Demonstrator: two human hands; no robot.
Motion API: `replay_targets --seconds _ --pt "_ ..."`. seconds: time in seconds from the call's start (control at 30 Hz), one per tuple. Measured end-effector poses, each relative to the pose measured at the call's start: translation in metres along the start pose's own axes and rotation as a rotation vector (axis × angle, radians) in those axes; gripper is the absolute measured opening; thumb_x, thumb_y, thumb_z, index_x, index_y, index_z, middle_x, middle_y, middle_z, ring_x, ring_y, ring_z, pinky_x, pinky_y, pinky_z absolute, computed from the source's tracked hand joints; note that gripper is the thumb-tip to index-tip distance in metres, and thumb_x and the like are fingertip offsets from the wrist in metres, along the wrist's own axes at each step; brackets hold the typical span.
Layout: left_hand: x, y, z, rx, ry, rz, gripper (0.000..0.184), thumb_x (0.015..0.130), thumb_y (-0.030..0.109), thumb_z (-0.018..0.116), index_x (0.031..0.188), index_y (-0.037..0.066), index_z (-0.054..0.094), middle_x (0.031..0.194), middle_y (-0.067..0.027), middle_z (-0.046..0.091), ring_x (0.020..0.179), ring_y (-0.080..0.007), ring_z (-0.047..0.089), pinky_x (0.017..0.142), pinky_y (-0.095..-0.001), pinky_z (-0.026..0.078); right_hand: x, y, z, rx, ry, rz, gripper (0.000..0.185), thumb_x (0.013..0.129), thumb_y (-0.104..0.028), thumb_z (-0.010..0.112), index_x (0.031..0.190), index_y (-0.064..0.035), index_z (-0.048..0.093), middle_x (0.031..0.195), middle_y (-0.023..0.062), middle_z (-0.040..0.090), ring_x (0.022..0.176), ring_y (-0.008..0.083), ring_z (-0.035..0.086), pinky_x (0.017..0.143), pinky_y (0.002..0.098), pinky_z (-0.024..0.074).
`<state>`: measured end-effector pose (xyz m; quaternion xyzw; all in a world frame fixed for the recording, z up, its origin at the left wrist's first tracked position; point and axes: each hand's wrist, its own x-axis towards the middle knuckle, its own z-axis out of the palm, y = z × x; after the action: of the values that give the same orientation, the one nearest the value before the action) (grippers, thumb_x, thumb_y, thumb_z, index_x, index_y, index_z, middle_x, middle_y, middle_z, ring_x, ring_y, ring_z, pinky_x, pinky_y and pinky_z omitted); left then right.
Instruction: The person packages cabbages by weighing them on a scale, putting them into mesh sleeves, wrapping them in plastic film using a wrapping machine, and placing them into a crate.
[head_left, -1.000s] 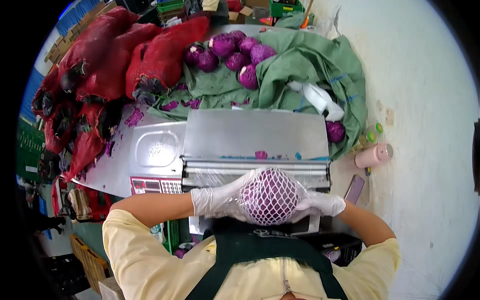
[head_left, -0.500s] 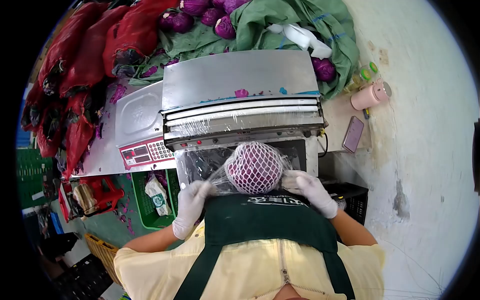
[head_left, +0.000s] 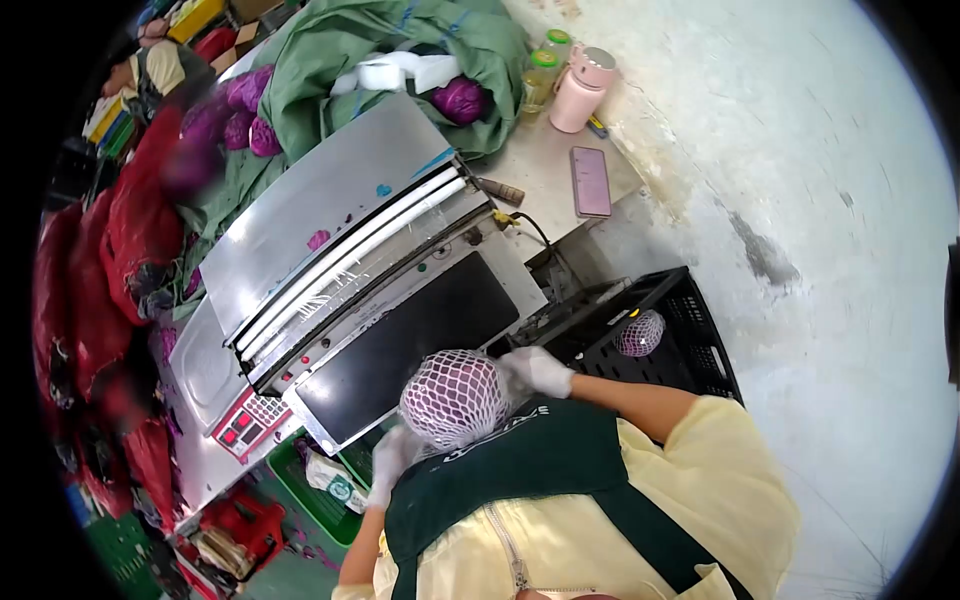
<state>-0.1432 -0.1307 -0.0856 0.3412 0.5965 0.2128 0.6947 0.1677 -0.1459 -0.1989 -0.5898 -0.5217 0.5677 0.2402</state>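
Observation:
A purple cabbage (head_left: 456, 396) in a white foam net and clear film sits close against the dark green apron, just beyond its top edge. My left hand (head_left: 392, 462), white-gloved, is at the cabbage's lower left with its fingers closed on the film. On the other side my right hand (head_left: 537, 371), also gloved, is closed on film at the cabbage's right. Beyond them stands the wrapping machine (head_left: 410, 340) with its dark plate, white rollers and metal cover.
A black crate (head_left: 700, 345) at the right holds another netted cabbage (head_left: 640, 333). Pink bottle (head_left: 582, 90), phone (head_left: 590, 182), scale (head_left: 245, 422), green basket (head_left: 340, 520), red net sacks (head_left: 140, 230) and green cloth (head_left: 300, 60) surround the machine. A person (head_left: 160, 68) appears far back left.
The view has turned, so the machine now looks tilted and more of the black crate shows. The cabbage has come off the machine's front toward the apron, between both hands.

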Motion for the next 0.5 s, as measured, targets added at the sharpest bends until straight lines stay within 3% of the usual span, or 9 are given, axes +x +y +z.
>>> replay_targets --seconds 0.03,0.1,0.2,0.27,0.3,0.37,0.4,0.47,0.5 --pt "0.008 0.01 0.02 -0.044 -0.119 0.125 0.025 0.095 0.03 0.051 0.078 0.012 0.057 0.074 0.0012 0.055 0.062 -0.0108 0.052 0.054 -0.0242 0.039 0.022 0.022 0.029 -0.048 -0.014 -0.075 0.028 0.093 -0.026 0.049 0.099 -0.0047 0.066 0.087 0.0107 0.066 0.074 0.0216 0.063 0.073 0.0321 0.0498" --pt "0.015 0.034 0.054 -0.06 -0.274 0.329 0.026 0.094 0.031 0.052 0.079 0.011 0.057 0.076 0.0001 0.055 0.065 -0.0114 0.052 0.057 -0.025 0.04 0.037 0.028 0.06 -0.282 -0.02 -0.421 0.03 0.095 -0.024 0.045 0.113 -0.0086 0.063 0.109 0.01 0.065 0.098 0.0233 0.06 0.092 0.0313 0.0448" --pt "0.015 0.058 0.073 0.093 -0.315 0.611 0.028 0.093 0.034 0.054 0.081 0.009 0.057 0.079 -0.0017 0.057 0.069 -0.0123 0.053 0.062 -0.0261 0.042 0.023 -0.046 0.054 -0.616 -0.193 -0.374 0.031 0.096 -0.018 0.043 0.123 -0.0121 0.058 0.128 0.0049 0.057 0.118 0.0196 0.051 0.105 0.0295 0.0342" --pt "0.014 0.069 0.067 0.218 -0.295 0.811 0.03 0.092 0.035 0.056 0.082 0.007 0.057 0.081 -0.0029 0.058 0.072 -0.0129 0.054 0.065 -0.0269 0.043 0.014 -0.075 0.049 -0.444 -0.084 -0.299 0.025 0.096 -0.018 0.044 0.111 -0.0116 0.063 0.11 0.0035 0.065 0.109 0.0222 0.058 0.096 0.0308 0.0419" --pt "0.015 0.075 0.062 0.269 -0.284 0.908 0.031 0.092 0.036 0.056 0.082 0.007 0.057 0.082 -0.0035 0.058 0.073 -0.0132 0.055 0.067 -0.0273 0.043 0.007 -0.093 0.051 -0.135 -0.014 -0.285 0.02 0.095 -0.016 0.047 0.107 -0.0089 0.061 0.105 0.0033 0.065 0.104 0.0186 0.059 0.092 0.029 0.0442" --pt "0.015 0.089 0.051 0.347 -0.273 1.081 0.033 0.091 0.038 0.058 0.083 0.005 0.057 0.084 -0.0047 0.059 0.076 -0.0138 0.055 0.07 -0.0281 0.044 0.006 -0.144 0.059 0.922 -0.164 -0.058 0.017 0.094 -0.01 0.049 0.104 -0.0051 0.061 0.101 0.0049 0.065 0.102 0.0145 0.059 0.089 0.0273 0.0451" --pt "0.019 0.098 0.043 0.382 -0.258 1.16 0.035 0.091 0.038 0.058 0.084 0.005 0.057 0.085 -0.0053 0.059 0.077 -0.0141 0.056 0.071 -0.0285 0.045 0.013 -0.145 0.07 0.922 -0.148 -0.064 0.017 0.094 -0.01 0.049 0.104 -0.0051 0.061 0.101 0.0049 0.065 0.102 0.0145 0.059 0.089 0.0273 0.0451" --pt "0.015 0.109 0.032 0.401 -0.269 1.253 0.037 0.09 0.04 0.06 0.084 0.003 0.057 0.087 -0.0065 0.06 0.08 -0.0147 0.056 0.075 -0.0293 0.046 0.022 -0.138 0.095 0.328 -0.24 -0.622 0.023 0.096 -0.005 0.045 0.114 -0.0043 0.058 0.112 0.0046 0.061 0.107 0.0105 0.055 0.093 0.0269 0.0434" --pt "0.007 0.111 0.027 0.371 -0.312 1.237 0.039 0.09 0.041 0.061 0.085 0.003 0.057 0.088 -0.0071 0.061 0.082 -0.015 0.057 0.076 -0.0297 0.046 0.012 -0.142 0.108 1.073 -0.559 -0.517 0.028 0.097 -0.006 0.043 0.123 -0.0049 0.053 0.123 0.0045 0.055 0.112 0.0105 0.052 0.097 0.0262 0.0407"
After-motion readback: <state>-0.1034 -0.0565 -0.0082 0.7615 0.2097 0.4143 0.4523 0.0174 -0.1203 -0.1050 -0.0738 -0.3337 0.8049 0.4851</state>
